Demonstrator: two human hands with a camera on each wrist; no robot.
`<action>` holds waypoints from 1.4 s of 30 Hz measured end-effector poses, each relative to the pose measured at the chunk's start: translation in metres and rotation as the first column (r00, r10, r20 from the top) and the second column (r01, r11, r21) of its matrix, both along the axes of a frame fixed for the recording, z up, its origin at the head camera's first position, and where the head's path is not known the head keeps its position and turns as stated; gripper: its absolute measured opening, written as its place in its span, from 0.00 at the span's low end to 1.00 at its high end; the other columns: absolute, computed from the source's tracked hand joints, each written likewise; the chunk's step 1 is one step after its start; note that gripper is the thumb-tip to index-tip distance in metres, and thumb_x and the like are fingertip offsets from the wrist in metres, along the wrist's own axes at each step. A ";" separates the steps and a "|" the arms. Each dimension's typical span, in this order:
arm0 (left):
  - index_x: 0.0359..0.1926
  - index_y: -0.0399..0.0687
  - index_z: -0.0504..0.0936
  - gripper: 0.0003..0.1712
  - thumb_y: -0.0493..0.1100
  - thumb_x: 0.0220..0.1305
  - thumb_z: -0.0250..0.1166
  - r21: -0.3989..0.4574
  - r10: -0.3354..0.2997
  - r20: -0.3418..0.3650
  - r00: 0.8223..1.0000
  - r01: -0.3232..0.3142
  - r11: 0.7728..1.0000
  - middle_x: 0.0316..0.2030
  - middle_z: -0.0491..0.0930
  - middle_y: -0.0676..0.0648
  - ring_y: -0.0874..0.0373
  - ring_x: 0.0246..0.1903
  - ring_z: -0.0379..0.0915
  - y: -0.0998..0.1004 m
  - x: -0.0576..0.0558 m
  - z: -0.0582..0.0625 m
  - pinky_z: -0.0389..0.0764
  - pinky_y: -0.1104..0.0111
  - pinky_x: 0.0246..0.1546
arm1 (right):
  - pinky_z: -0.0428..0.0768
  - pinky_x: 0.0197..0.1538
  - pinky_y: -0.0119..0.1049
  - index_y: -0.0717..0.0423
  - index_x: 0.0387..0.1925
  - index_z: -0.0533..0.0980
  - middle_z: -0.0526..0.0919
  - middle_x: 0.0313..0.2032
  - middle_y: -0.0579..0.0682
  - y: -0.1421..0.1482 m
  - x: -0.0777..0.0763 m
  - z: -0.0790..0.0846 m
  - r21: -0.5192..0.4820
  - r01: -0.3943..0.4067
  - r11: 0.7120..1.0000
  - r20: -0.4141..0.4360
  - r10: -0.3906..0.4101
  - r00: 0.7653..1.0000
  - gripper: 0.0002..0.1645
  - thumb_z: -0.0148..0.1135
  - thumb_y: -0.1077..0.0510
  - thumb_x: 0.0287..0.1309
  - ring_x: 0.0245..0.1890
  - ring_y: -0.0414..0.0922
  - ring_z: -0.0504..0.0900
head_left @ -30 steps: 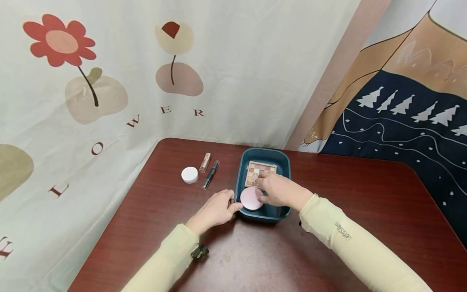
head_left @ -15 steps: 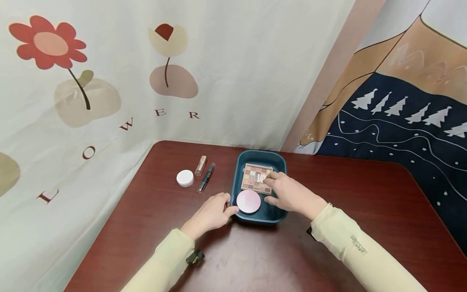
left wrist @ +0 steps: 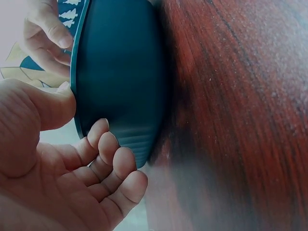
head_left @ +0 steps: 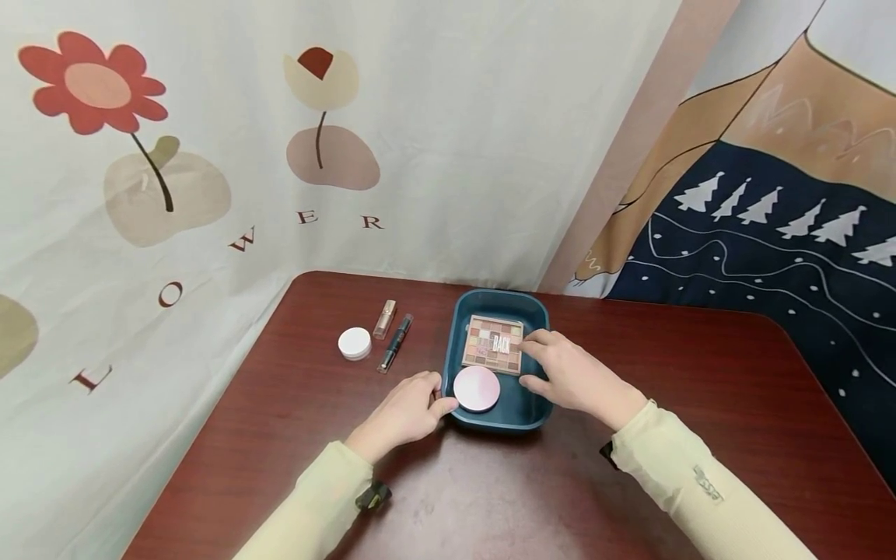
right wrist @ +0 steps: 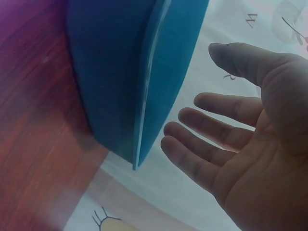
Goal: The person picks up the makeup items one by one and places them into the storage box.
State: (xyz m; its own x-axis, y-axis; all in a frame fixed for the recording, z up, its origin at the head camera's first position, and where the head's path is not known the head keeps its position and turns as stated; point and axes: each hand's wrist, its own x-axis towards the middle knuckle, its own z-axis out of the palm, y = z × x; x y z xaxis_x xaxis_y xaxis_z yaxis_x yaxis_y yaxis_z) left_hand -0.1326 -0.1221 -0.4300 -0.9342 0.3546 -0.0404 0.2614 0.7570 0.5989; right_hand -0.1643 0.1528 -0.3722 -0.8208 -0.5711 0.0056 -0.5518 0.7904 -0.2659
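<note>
A dark teal tray point(head_left: 453, 338) holds an eyeshadow palette point(head_left: 483, 334) with "BACK" on its clear cover. In the tray's near left corner lies a round pink compact point(head_left: 477, 389). My left hand point(head_left: 404, 408) grips the tray's near left side, its thumb at the rim and its fingers curled against the outer wall point(left wrist: 125, 72). Over the tray's right rim hovers my right hand point(head_left: 570, 373), holding nothing. In the right wrist view, its fingers point(right wrist: 211, 127) are spread and apart from the tray.
Left of the tray lie a white round jar point(head_left: 355, 343), a lipstick point(head_left: 384, 319) and a dark double-ended pen point(head_left: 395, 343). All stand on a reddish-brown table point(head_left: 294, 435). A printed curtain point(head_left: 448, 155) hangs behind the table's far edge.
My right hand has let go of the palette and drawn back rightward to the tray's right rim. The palette lies uncovered in the tray. My left hand keeps its place at the tray.
</note>
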 end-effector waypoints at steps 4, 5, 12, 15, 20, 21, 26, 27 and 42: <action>0.25 0.49 0.70 0.19 0.47 0.69 0.68 0.000 -0.007 -0.006 1.000 0.007 1.000 0.24 0.69 0.52 0.59 0.26 0.66 0.000 0.000 0.000 0.69 0.66 0.29 | 0.83 0.56 0.50 0.67 0.61 0.77 0.79 0.59 0.64 0.006 0.003 -0.002 -0.032 0.025 0.999 -0.010 -0.026 1.000 0.30 0.73 0.54 0.63 0.56 0.57 0.79; 0.25 0.49 0.70 0.19 0.47 0.69 0.68 -0.001 -0.008 -0.009 1.000 0.008 1.000 0.24 0.69 0.52 0.59 0.26 0.66 0.000 0.000 0.000 0.69 0.66 0.29 | 0.83 0.56 0.50 0.67 0.61 0.78 0.79 0.58 0.63 0.007 0.004 -0.003 -0.044 0.027 0.999 -0.018 -0.027 0.999 0.30 0.72 0.54 0.63 0.56 0.57 0.80; 0.25 0.49 0.70 0.19 0.47 0.69 0.68 -0.004 -0.006 -0.013 1.000 0.006 1.000 0.24 0.69 0.52 0.59 0.26 0.66 0.000 -0.001 0.000 0.69 0.66 0.29 | 0.85 0.51 0.49 0.68 0.60 0.78 0.80 0.57 0.63 0.016 0.007 -0.008 -0.125 0.053 0.991 -0.040 -0.059 0.997 0.30 0.72 0.53 0.63 0.50 0.54 0.81; 0.25 0.49 0.70 0.19 0.47 0.70 0.68 -0.005 -0.007 -0.011 1.000 0.007 1.000 0.24 0.69 0.52 0.59 0.26 0.66 0.000 -0.002 -0.001 0.69 0.66 0.29 | 0.85 0.52 0.50 0.68 0.61 0.77 0.80 0.57 0.63 0.020 0.008 -0.013 -0.145 0.071 0.987 -0.049 -0.079 0.996 0.31 0.72 0.52 0.63 0.50 0.54 0.81; 0.25 0.49 0.71 0.19 0.47 0.70 0.68 -0.002 -0.018 -0.018 1.000 0.018 1.000 0.24 0.69 0.52 0.59 0.26 0.66 0.001 -0.003 -0.001 0.69 0.66 0.29 | 0.83 0.55 0.53 0.67 0.61 0.77 0.80 0.57 0.62 0.027 0.012 -0.020 -0.185 0.096 0.978 -0.053 -0.108 0.993 0.31 0.72 0.53 0.64 0.53 0.56 0.81; 0.25 0.49 0.71 0.19 0.47 0.70 0.68 -0.003 -0.019 -0.016 1.000 0.019 1.000 0.24 0.69 0.52 0.59 0.26 0.66 0.001 -0.003 -0.001 0.69 0.66 0.29 | 0.83 0.55 0.53 0.67 0.61 0.77 0.80 0.57 0.62 0.028 0.013 -0.021 -0.194 0.103 0.976 -0.050 -0.115 0.992 0.31 0.72 0.53 0.64 0.53 0.56 0.82; 0.25 0.49 0.70 0.19 0.47 0.70 0.67 -0.013 -0.007 0.013 1.000 0.007 1.000 0.25 0.69 0.52 0.59 0.26 0.66 0.000 -0.003 0.000 0.69 0.66 0.29 | 0.83 0.55 0.55 0.68 0.62 0.76 0.80 0.56 0.62 0.033 0.018 -0.028 -0.225 0.134 0.965 -0.031 -0.145 0.989 0.31 0.70 0.54 0.65 0.53 0.56 0.82; 0.25 0.49 0.70 0.19 0.47 0.70 0.67 -0.014 -0.007 0.014 1.000 0.007 1.000 0.25 0.69 0.52 0.59 0.26 0.66 0.000 -0.003 0.000 0.69 0.66 0.29 | 0.83 0.54 0.55 0.67 0.62 0.75 0.80 0.56 0.62 0.034 0.019 -0.029 -0.230 0.143 0.963 -0.027 -0.153 0.988 0.31 0.70 0.53 0.65 0.52 0.56 0.83; 0.25 0.49 0.70 0.18 0.47 0.70 0.67 -0.028 -0.009 0.022 1.000 0.010 1.000 0.24 0.70 0.52 0.59 0.26 0.67 0.001 -0.003 0.004 0.70 0.65 0.30 | 0.84 0.51 0.53 0.66 0.61 0.74 0.81 0.53 0.60 0.041 0.026 -0.047 -0.334 0.172 0.927 0.008 -0.180 0.984 0.28 0.69 0.55 0.66 0.49 0.55 0.84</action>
State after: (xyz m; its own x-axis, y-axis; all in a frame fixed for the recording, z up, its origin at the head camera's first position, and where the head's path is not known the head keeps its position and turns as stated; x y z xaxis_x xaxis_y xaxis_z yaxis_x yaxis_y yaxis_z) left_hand -0.1353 -0.1215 -0.4260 -0.9296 0.3619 -0.0704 0.2560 0.7711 0.5829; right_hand -0.1383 0.1935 -0.4191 -0.9053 -0.3800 0.1898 -0.4210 0.7439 -0.5190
